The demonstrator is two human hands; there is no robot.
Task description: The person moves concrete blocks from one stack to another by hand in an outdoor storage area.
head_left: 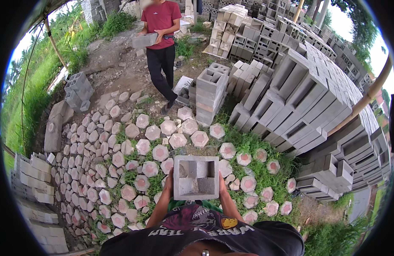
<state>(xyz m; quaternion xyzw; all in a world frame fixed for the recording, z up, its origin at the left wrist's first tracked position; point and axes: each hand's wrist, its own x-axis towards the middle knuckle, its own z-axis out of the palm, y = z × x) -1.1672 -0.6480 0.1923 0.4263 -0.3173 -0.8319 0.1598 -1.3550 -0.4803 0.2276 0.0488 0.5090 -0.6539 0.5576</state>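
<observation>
A grey hollow concrete block (196,176) is held in front of my body, its recessed cavity facing up toward me. My left hand (168,184) presses against its left side and my right hand (223,186) against its right side. Both hands are closed on the block; most of the fingers are hidden along its sides. Beneath it lie hexagonal paving stones (151,168) with pinkish centres, with grass growing between them.
Ahead, a person in a red shirt (161,19) carries another grey block (145,40) with both hands. A short column of blocks (211,94) stands ahead of me. Tall block stacks (303,94) fill the right side, beside a slanting bamboo pole (364,106). More blocks (79,90) stand at left.
</observation>
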